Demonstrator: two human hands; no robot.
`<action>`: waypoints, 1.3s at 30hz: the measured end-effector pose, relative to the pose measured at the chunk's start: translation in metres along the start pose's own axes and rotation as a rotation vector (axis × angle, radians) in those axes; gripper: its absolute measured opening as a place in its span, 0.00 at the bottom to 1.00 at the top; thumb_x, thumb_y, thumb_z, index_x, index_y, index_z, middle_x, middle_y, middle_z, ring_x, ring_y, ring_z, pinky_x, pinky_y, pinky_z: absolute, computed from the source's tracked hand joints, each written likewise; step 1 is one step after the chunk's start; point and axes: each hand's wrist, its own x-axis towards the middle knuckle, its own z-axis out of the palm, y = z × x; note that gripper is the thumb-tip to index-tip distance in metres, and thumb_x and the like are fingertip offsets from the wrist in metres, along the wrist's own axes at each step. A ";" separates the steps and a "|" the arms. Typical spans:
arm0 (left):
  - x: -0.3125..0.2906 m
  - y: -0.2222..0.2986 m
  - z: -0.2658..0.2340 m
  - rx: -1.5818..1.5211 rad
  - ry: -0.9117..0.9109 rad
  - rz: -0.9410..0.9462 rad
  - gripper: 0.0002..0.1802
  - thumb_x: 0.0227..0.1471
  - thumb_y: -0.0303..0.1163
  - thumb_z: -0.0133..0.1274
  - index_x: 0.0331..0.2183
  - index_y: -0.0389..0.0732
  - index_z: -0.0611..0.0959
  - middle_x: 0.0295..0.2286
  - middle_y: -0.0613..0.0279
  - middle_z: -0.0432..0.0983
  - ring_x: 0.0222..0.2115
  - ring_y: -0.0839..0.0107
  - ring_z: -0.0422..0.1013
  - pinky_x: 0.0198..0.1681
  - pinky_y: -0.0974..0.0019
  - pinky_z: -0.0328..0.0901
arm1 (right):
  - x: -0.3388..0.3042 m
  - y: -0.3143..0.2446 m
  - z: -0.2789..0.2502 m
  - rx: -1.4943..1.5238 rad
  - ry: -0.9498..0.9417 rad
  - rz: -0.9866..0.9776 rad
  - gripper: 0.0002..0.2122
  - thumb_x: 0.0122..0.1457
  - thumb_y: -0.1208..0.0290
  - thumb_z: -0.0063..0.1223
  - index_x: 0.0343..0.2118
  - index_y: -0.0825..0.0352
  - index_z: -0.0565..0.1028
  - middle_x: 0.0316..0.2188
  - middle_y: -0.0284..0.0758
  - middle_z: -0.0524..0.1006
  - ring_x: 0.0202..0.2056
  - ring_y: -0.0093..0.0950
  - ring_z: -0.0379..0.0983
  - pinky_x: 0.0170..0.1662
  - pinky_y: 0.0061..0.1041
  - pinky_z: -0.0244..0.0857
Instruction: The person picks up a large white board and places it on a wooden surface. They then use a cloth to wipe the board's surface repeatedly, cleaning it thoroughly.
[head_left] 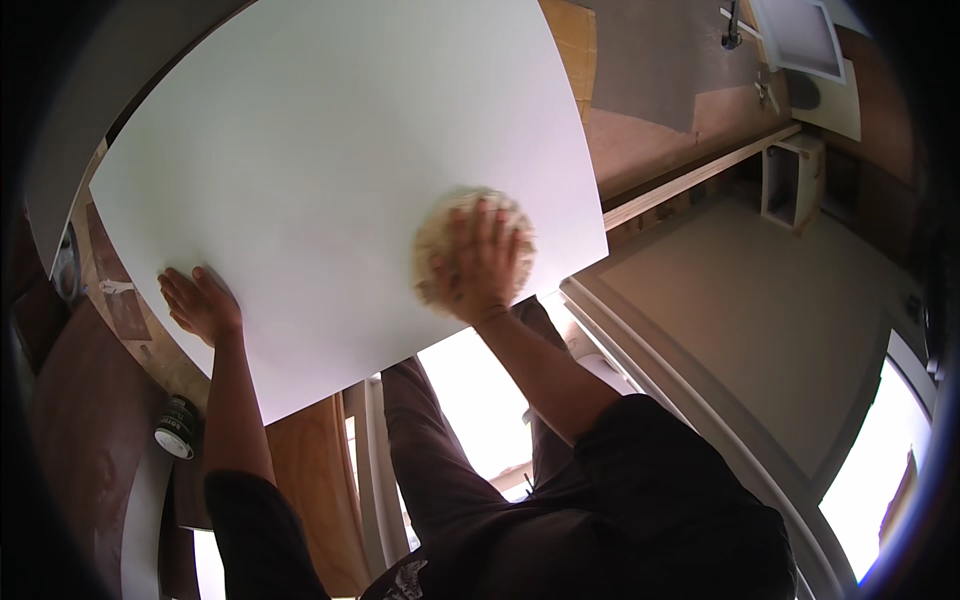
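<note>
A large white panel [330,150] with a smooth face lies in front of me, filling the upper left and middle. My right hand [480,260] holds a round, fluffy cream pad [432,240] against it, close to the near edge. Its fingers are spread over the pad's back, and both are slightly smeared by motion. Near the panel's left edge, my left hand [203,305] rests flat on the white surface with nothing in it. The pad's underside is hidden.
Below the left edge stands a small dark can [177,425] with a pale end. Brown cardboard [568,60] and grey sheet [650,60] lie beyond the panel. A wooden rail [700,178] runs right towards an open box [793,180]. My legs [430,430] are under the near edge.
</note>
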 end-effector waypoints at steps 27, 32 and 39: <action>0.002 0.008 0.004 0.006 -0.009 0.012 0.42 0.65 0.60 0.29 0.68 0.40 0.55 0.69 0.54 0.45 0.69 0.57 0.44 0.70 0.48 0.39 | -0.047 -0.075 0.020 0.262 -0.006 -0.634 0.29 0.63 0.45 0.43 0.64 0.55 0.65 0.70 0.36 0.56 0.70 0.39 0.47 0.68 0.55 0.42; -0.001 0.006 -0.009 -0.035 -0.024 -0.020 0.42 0.64 0.59 0.31 0.68 0.39 0.55 0.69 0.54 0.44 0.70 0.59 0.40 0.71 0.47 0.36 | 0.005 0.043 -0.006 -0.135 -0.108 -0.442 0.30 0.64 0.46 0.40 0.67 0.53 0.61 0.69 0.41 0.55 0.68 0.50 0.50 0.64 0.64 0.42; -0.001 0.011 -0.010 -0.038 -0.034 -0.022 0.44 0.63 0.60 0.32 0.68 0.39 0.53 0.70 0.54 0.42 0.70 0.60 0.39 0.71 0.47 0.33 | 0.036 0.089 -0.009 -0.022 0.262 0.076 0.33 0.66 0.48 0.33 0.70 0.62 0.53 0.71 0.49 0.48 0.71 0.51 0.43 0.68 0.61 0.37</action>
